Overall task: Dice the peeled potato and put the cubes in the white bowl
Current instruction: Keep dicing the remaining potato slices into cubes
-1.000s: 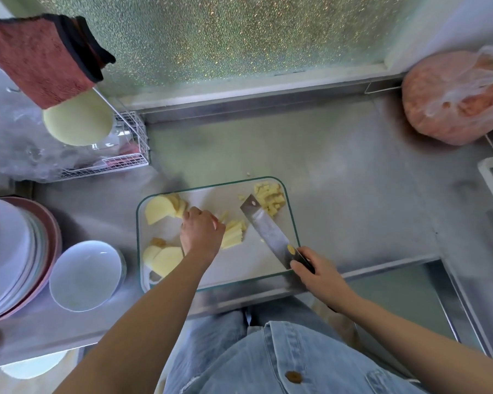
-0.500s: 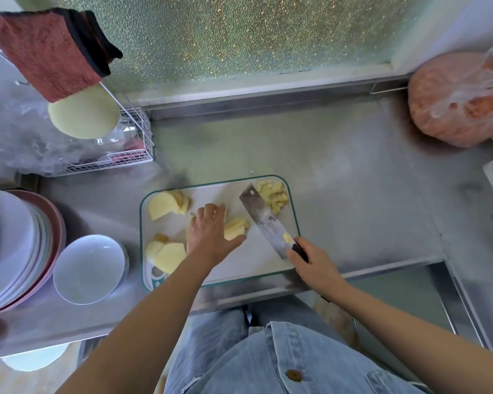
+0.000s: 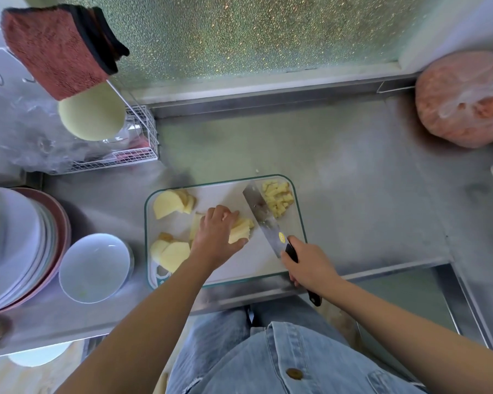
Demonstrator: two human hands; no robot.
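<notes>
A glass cutting board [image 3: 268, 265] lies on the steel counter. On it my left hand [image 3: 215, 237] holds a bundle of potato strips [image 3: 241, 230], thumb at their near side. My right hand [image 3: 308, 264] grips the black handle of a cleaver [image 3: 264, 220], whose blade lies just right of the strips. A pile of potato cubes [image 3: 278, 199] sits at the board's far right corner. Potato slices [image 3: 170, 204] lie at the far left, and more slices [image 3: 171, 253] at the near left. The white bowl [image 3: 94, 268], left of the board, holds no cubes.
A stack of plates [image 3: 15, 245] stands at the far left beside the bowl. A wire rack [image 3: 137, 155] with plastic bags and a hanging red cloth [image 3: 57, 49] sit at the back left. A pink bagged item [image 3: 464, 100] lies at the back right.
My left hand has opened out from a curled fist and settled over the potato strips. The cleaver has shifted a little towards the far right cube pile.
</notes>
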